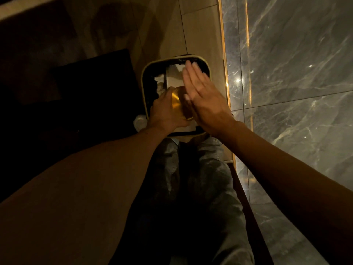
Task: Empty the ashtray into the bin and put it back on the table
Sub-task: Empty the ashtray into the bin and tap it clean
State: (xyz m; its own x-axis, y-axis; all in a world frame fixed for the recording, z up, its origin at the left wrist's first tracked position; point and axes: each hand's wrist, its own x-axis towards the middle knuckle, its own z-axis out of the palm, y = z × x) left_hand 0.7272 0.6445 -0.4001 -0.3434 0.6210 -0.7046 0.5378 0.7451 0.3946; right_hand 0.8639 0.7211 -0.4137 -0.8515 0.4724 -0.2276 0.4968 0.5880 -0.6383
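Half-hidden gold ashtray (178, 104) between both hands over bin (145, 77).

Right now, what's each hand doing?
Left hand: closed on the amber ashtray, over the bin.
Right hand: open, flat, holding nothing.

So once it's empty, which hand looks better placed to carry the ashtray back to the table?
Probably the left hand: it already grips the gold ashtray over the bin. The right hand is open and flat beside the ashtray, holding nothing.
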